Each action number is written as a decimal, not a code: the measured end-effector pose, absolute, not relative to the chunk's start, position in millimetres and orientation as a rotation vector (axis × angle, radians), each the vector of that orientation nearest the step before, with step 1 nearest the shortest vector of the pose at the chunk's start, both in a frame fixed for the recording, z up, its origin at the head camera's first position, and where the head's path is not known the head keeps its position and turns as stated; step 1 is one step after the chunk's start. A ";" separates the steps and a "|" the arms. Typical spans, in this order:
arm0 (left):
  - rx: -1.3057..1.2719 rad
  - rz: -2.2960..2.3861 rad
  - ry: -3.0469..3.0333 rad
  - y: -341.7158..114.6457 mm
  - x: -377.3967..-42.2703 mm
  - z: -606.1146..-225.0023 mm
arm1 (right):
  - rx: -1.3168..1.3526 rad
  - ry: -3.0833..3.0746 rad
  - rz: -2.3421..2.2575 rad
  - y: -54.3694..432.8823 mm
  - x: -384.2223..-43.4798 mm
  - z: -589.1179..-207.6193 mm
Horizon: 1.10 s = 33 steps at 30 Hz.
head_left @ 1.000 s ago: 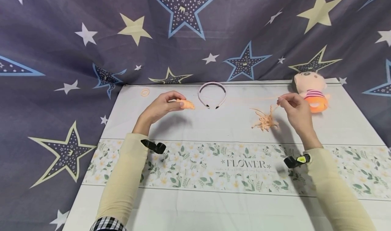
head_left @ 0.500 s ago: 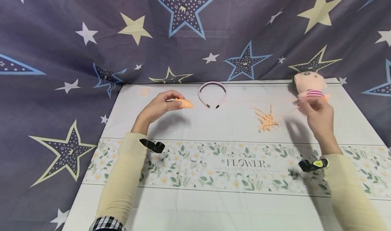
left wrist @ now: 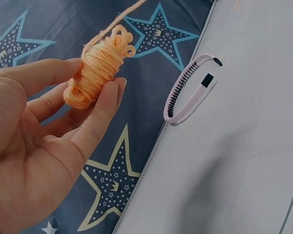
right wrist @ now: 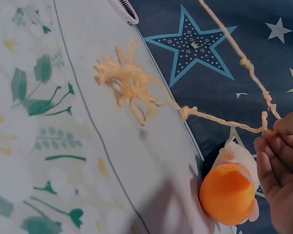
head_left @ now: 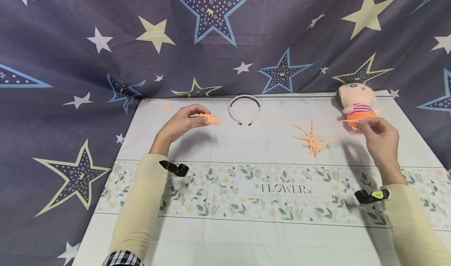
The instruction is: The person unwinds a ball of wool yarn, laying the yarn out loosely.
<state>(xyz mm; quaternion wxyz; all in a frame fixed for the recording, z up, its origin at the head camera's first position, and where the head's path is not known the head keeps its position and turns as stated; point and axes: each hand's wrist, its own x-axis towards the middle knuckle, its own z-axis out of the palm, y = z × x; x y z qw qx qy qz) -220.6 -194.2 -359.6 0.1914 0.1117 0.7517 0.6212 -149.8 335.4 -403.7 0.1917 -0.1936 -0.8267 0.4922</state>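
My left hand (head_left: 183,122) grips a small wound bundle of orange yarn (left wrist: 98,68) between thumb and fingers, raised over the back left of the table. From the bundle a strand of yarn (left wrist: 118,20) runs across to the right. At the back right, my right hand (head_left: 380,139) pinches that strand, which shows knots (right wrist: 245,63) along it. A second length with a knot (right wrist: 188,112) leads from the right fingertips down to a loose tangle of yarn (head_left: 311,142), left of the right hand.
A pink headband (head_left: 244,97) with dark teeth lies at the back middle. Behind the right hand sits a plush toy (head_left: 359,97) with an orange bottom. An orange ring (head_left: 167,107) lies at the back left. A dark star-patterned cloth (head_left: 232,31) hangs behind the table.
My right hand has moved right and toward the table's front, drawing the strand out with it. The tangle has shifted slightly right. My left hand has drifted slightly left with the bundle.
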 end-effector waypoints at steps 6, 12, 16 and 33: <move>0.316 1.753 2.110 -193.9 -221.3 -360.7 | -0.438 -2.433 1.339 334.0 -146.8 -404.5; 0.331 1.749 2.129 -193.2 -221.4 -362.5 | -0.269 -2.610 1.275 331.3 -145.7 -406.4; 0.354 1.757 2.109 -191.9 -221.0 -362.7 | -0.121 -2.698 1.177 325.6 -147.1 -408.0; 0.407 1.812 2.030 -187.3 -219.6 -356.9 | 0.145 -2.718 1.203 292.5 -160.9 -410.9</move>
